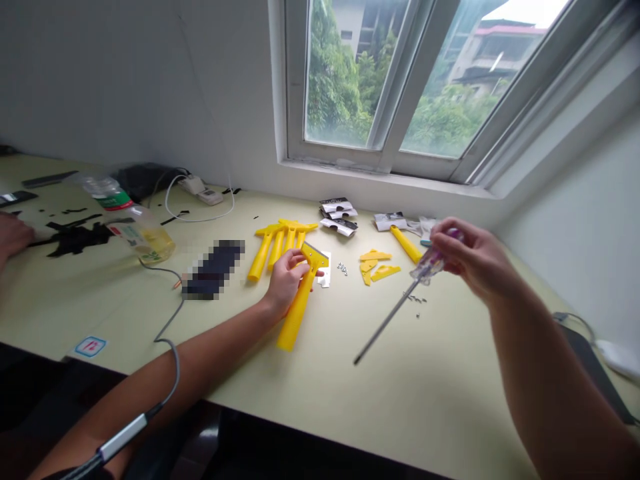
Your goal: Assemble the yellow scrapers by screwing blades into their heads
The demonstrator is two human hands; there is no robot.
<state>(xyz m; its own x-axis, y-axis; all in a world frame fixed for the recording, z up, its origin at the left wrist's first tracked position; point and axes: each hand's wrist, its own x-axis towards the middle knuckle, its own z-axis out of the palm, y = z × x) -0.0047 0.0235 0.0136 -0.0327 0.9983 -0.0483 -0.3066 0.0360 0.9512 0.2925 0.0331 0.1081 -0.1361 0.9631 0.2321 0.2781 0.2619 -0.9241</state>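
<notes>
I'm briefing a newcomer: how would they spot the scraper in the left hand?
Below the window is a pale table. Over it, the left hand grips the yellow scraper. Unlike the yellow handles lying behind, it is held, its head edged in grey.

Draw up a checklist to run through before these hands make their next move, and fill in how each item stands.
1. Left hand gripping the yellow scraper: ok, held near its head, with the handle slanting down toward the table edge.
2. Right hand holding the screwdriver by its handle: ok.
3. Screwdriver tip set against the scraper's head: not ok, it points down and away, apart from the scraper.
4. Loose screws gathered in one place: not ok, one cluster lies near the scraper and another beyond the screwdriver.
5. Fastenings in the scraper's head tight: cannot tell, too small to see.
</notes>
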